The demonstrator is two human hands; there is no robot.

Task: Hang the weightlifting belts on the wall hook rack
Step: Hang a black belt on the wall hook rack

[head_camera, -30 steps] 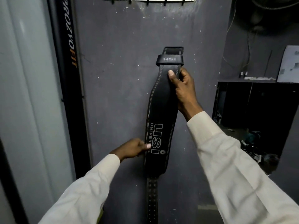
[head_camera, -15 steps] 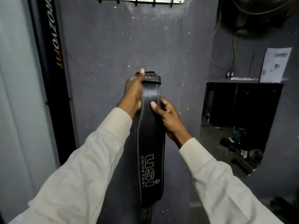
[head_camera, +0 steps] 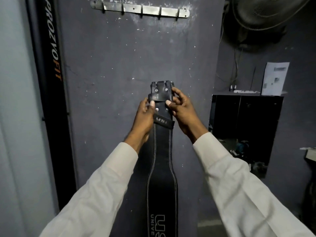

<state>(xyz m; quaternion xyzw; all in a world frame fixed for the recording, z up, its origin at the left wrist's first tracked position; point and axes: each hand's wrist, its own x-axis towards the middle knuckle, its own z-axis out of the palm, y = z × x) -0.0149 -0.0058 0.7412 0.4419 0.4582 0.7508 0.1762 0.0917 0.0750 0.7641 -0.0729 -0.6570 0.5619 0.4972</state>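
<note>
So far nothing hangs: the wall hook rack, up at twelve o'clock on the grey wall, shows five hooks, all bare. Working left to right, a dark upright post with lettering stands at nine o'clock. The left hand pinches the buckle end of the one weightlifting belt in view, thumb on the front and fingers curled behind. The right hand grips the same end from the other side, thumb pressed on the leather and fingers wrapped round the edge. The belt sits at centre and trails down toward six o'clock, well below the rack. I judge the lift and hooking remain. One fan sits at two o'clock and one paper sheet at three.
</note>
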